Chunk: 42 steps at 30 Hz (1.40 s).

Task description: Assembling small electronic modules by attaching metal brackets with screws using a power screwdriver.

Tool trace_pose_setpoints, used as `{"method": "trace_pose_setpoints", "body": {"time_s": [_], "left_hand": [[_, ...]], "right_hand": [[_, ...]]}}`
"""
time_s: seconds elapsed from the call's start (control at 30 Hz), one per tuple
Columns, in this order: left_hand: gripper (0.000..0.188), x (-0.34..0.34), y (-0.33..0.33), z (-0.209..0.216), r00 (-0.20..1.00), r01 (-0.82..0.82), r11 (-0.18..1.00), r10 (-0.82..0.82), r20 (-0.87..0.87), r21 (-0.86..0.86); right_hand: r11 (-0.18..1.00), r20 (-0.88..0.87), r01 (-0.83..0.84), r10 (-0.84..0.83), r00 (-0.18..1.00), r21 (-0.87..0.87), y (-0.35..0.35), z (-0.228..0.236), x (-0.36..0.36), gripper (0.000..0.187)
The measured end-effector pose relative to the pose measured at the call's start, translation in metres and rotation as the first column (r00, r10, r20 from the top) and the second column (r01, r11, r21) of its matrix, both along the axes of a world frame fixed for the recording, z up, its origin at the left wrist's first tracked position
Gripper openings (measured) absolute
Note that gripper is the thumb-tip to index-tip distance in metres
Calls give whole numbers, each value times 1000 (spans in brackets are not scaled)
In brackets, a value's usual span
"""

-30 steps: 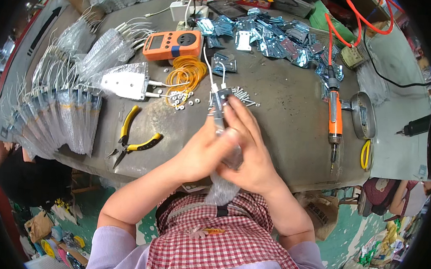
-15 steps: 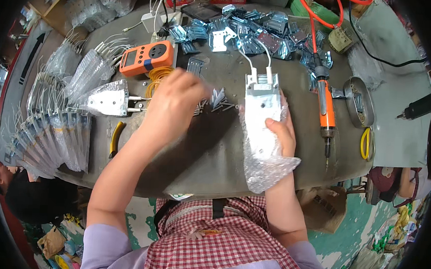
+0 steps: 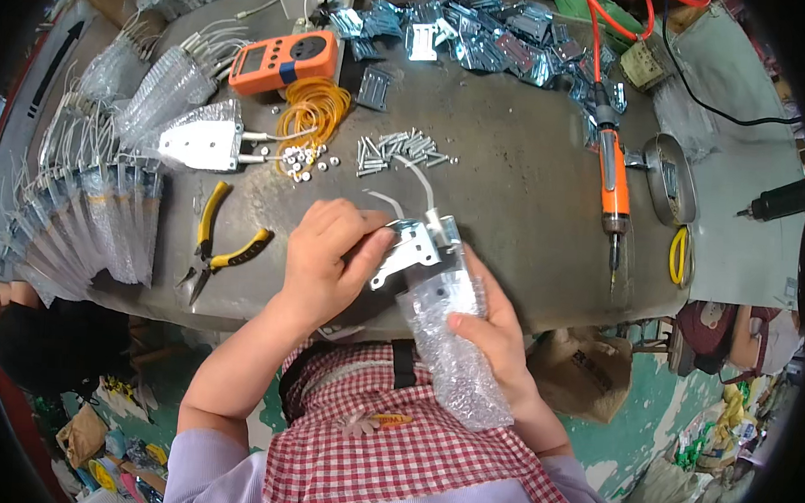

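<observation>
My left hand (image 3: 329, 261) pinches a shiny metal bracket (image 3: 410, 255) with holes and a notched edge. The bracket is at the wire end of a flat metal unit (image 3: 459, 295), partly overlapping it; whether they touch I cannot tell. My right hand (image 3: 500, 339) grips that unit through its bubble-wrap sleeve (image 3: 460, 368), thumb on top. The unit tilts, its wrapped end toward my apron and two white wires (image 3: 420, 180) leading away. Beyond the hands lies a pile of screws (image 3: 403, 150), with small white nuts or spacers (image 3: 300, 160) to its left.
Yellow-handled pliers (image 3: 210, 232) lie left of my hands. Farther back are an orange meter (image 3: 283, 61), a yellow wire coil (image 3: 314, 110) and heaped metal brackets (image 3: 495, 42). An orange electric screwdriver (image 3: 613, 185) and a metal dish (image 3: 675, 179) are right. Wrapped units (image 3: 104, 218) line the left.
My left hand has come nearer and right from beside the screws, bringing the bracket to the unit. My right hand has drawn the unit closer to my body and tilted it.
</observation>
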<state>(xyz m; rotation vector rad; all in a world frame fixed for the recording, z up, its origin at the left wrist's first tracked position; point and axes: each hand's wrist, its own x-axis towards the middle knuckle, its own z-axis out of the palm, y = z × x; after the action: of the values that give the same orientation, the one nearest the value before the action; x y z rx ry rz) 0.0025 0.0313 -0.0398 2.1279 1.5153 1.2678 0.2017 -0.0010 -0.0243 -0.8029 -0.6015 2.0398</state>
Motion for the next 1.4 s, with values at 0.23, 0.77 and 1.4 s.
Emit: {"method": "trace_pose_setpoints", "body": {"time_s": [0.23,0.77,1.4], "left_hand": [[28,-5,0,0,985,159,955,-135,-108,249],[29,40,-43,-6,940,235,818,-54,337,-524],[26,36,-39,-9,903,268,750,24,430,-605]], "right_hand": [[995,-9,-91,90,996,-46,-14,-2,-9,78],[694,747,-445,-203,633,566,-37,-10,1,83],[835,-140,544,-531,836,84,32,-29,87,65]]}}
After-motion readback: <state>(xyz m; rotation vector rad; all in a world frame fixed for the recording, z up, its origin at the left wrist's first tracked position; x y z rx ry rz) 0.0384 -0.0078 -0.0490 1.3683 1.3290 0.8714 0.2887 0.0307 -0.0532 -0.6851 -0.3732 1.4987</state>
